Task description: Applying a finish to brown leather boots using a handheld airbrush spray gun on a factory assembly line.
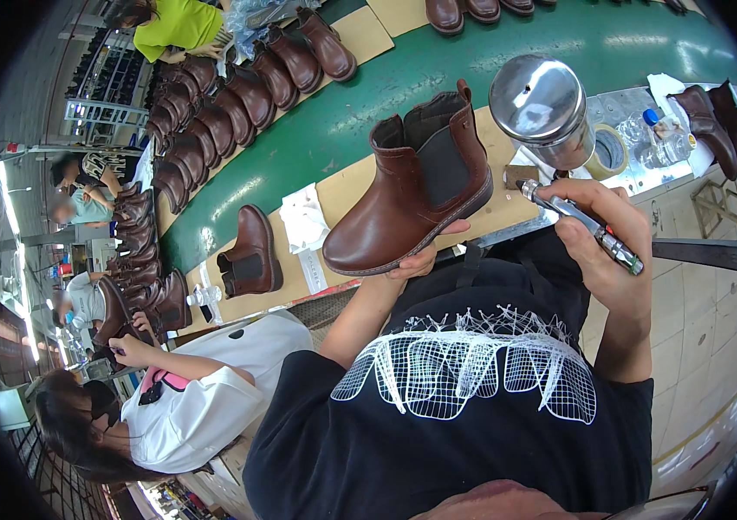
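A brown leather ankle boot (399, 186) with dark elastic side panels hangs above the bench, its toe pointing left. My left hand (420, 260) is closed on it from below, the fingers at the sole. To the right, my right hand (607, 230) grips a slim metal spray gun (581, 217), its dark nozzle directed at the heel side of the boot without touching it. A shiny steel cup (537, 100) with a small hole in its lid stands just above the gun; their join is hard to see. A second brown boot (251, 247) lies on the bench to the left.
Rows of brown boots (230, 108) line the green bench (438, 69). Right of the cup are a tape roll (608, 153), a clear plastic bottle (667, 143) and more boots (711, 126). A white cloth (303, 218) lies on brown board. A co-worker in white (204, 399) handles a boot at left.
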Demonstrator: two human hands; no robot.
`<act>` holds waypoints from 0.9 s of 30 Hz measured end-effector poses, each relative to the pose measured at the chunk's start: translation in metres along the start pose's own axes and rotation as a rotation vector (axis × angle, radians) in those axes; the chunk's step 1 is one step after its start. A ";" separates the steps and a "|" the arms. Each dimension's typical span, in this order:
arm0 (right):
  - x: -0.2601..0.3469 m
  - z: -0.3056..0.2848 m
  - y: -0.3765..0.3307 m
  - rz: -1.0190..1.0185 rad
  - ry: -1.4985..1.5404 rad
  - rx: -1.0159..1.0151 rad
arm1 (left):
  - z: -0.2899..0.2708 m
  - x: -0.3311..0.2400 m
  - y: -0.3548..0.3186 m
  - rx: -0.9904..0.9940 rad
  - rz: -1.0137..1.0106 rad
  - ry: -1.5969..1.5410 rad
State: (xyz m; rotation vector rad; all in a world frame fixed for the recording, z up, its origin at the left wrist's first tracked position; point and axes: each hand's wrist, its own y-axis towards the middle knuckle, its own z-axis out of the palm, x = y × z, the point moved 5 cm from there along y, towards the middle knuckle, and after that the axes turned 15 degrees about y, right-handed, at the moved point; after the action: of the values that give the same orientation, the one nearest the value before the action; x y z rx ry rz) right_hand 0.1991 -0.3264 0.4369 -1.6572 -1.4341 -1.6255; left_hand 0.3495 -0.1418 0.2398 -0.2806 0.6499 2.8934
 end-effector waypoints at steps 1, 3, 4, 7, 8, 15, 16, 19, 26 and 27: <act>0.002 0.000 0.000 -0.023 0.003 -0.004 | -0.002 0.000 -0.002 -0.102 0.053 0.024; 0.003 0.000 -0.001 -0.013 0.027 -0.017 | -0.006 0.000 -0.003 -0.204 0.105 0.049; 0.003 0.000 -0.001 -0.001 0.052 -0.024 | -0.003 0.003 -0.001 -0.125 0.088 0.025; 0.009 -0.002 -0.001 -0.009 -0.001 -0.005 | 0.000 0.005 -0.003 -0.131 0.091 0.032; 0.010 -0.001 -0.001 -0.010 -0.001 -0.006 | -0.001 0.004 -0.004 -0.154 0.127 0.065; 0.010 -0.007 0.007 -0.108 0.025 -0.040 | -0.004 0.010 -0.005 -0.138 0.076 0.010; 0.011 -0.007 0.008 -0.152 0.014 -0.041 | -0.003 0.011 -0.004 -0.096 0.056 -0.004; 0.001 -0.009 0.008 -0.014 0.114 -0.090 | -0.001 0.012 -0.003 -0.050 0.047 -0.023; -0.010 -0.009 0.010 0.035 0.193 -0.117 | -0.006 0.011 -0.004 -0.036 0.117 -0.075; -0.007 -0.009 0.010 -0.014 0.165 -0.088 | -0.012 0.011 -0.005 -0.114 0.114 -0.086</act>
State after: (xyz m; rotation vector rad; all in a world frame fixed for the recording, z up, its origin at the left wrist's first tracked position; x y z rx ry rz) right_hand 0.2051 -0.3404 0.4363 -1.5221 -1.3127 -1.8115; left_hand 0.3421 -0.1411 0.2248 -0.1357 0.5038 3.0373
